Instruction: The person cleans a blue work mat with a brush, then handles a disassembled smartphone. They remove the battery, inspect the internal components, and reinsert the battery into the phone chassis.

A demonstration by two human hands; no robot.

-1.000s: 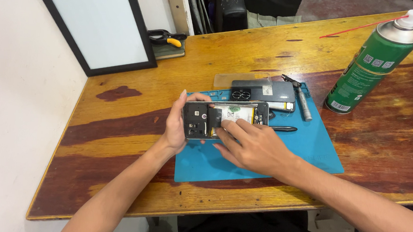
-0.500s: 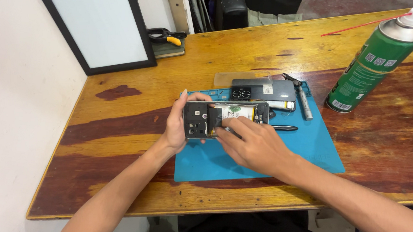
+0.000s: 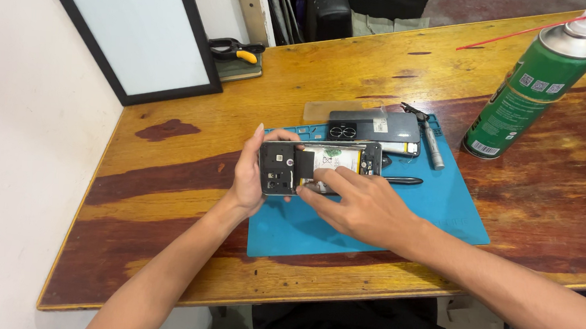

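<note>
An opened smartphone [image 3: 320, 161] with its back off, showing battery and circuit board, is held above a blue work mat [image 3: 412, 216]. My left hand [image 3: 250, 175] grips its left end, thumb on top edge. My right hand [image 3: 358, 206] rests over the phone's lower middle, fingertips pressing on the battery area. Behind it lies the removed dark back cover [image 3: 376, 127] with its camera ring.
A green spray can [image 3: 531, 87] with a red straw stands at the right. A metal screwdriver [image 3: 433, 142] and a black stylus-like tool [image 3: 400, 180] lie on the mat. A framed white panel [image 3: 135, 33] leans at the back left, beside pliers [image 3: 235, 49]. The wooden table [image 3: 169, 197] ends near me.
My right hand's fingers have shifted slightly left along the phone's inside. The left hand keeps its grip; the phone has barely moved.
</note>
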